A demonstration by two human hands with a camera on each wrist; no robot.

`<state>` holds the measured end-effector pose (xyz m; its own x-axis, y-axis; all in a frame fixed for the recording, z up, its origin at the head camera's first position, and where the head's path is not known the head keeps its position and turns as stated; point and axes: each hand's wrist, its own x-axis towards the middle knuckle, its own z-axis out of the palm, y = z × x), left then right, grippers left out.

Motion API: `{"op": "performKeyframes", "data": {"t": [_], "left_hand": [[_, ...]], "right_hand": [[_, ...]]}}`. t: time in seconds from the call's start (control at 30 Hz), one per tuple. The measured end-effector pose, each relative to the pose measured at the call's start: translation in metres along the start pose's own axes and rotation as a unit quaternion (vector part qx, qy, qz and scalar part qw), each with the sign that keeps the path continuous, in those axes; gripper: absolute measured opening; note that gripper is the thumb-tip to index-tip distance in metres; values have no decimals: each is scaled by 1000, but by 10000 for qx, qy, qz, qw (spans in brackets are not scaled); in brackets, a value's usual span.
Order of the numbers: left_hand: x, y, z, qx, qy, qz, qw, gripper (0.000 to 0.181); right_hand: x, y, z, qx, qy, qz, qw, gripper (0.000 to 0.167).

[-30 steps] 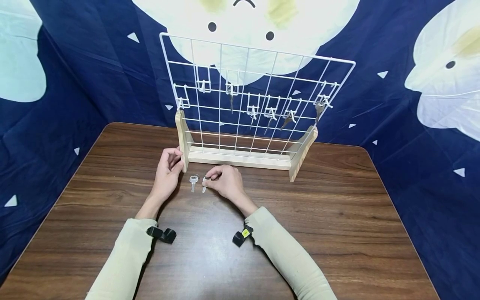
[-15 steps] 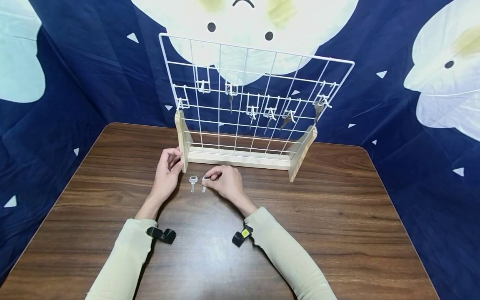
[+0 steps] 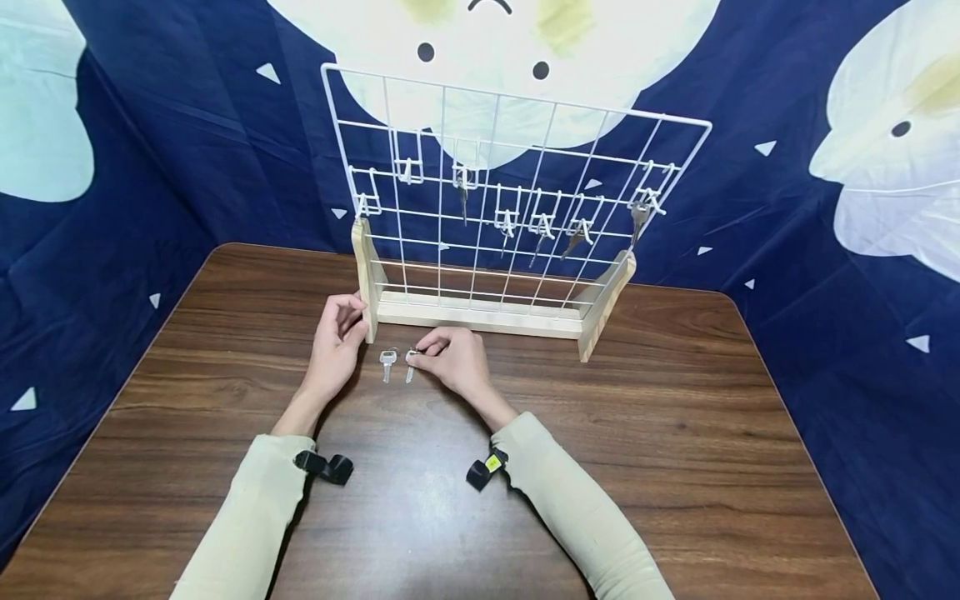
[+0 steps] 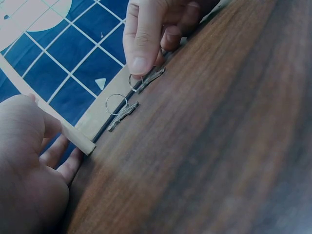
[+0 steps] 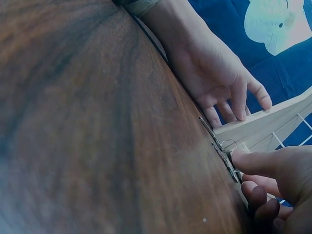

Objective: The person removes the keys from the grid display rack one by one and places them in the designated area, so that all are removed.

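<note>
Silver key (image 3: 409,375) sits at nine o'clock from the right hand (image 3: 454,360), on or just above the brown table (image 3: 600,433); I can't tell which. From my faraway seat, I see the thumb and a finger pinch its top end. It looks thin, so a soft pinch could let it slip. Another key (image 3: 387,367) lies just beside it at nine o'clock, and a wide swing could snag that one's ring (image 4: 107,102). The left hand (image 3: 334,343) holds the wooden leg (image 3: 367,283) at two o'clock, fingers bent. A hard tug there could shake the white rack (image 3: 477,248) and drop its hanging keys (image 3: 640,214).
</note>
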<state>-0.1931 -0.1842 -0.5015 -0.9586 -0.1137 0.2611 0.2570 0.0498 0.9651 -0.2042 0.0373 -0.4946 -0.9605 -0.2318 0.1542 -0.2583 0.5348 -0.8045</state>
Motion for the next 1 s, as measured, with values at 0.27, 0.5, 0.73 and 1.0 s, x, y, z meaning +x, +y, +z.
{"op": "performKeyframes", "data": {"t": [0.27,0.5,0.73,1.0], "left_hand": [[0,0,1,-1,-17,4,10000,25],[1,0,0,-1,-1,-6,10000,25],[1,-1,0,45,-15,-30,10000,25],[1,-2,0,29,12,39,10000,25]], "right_hand": [[1,1,0,147,48,211,9997,20],[1,-1,-2,494,89,136,9986,19],[1,-10,-5,880,201,-26,9959,17],[0,-31,-15,1446,472,-203,9882,15]]}}
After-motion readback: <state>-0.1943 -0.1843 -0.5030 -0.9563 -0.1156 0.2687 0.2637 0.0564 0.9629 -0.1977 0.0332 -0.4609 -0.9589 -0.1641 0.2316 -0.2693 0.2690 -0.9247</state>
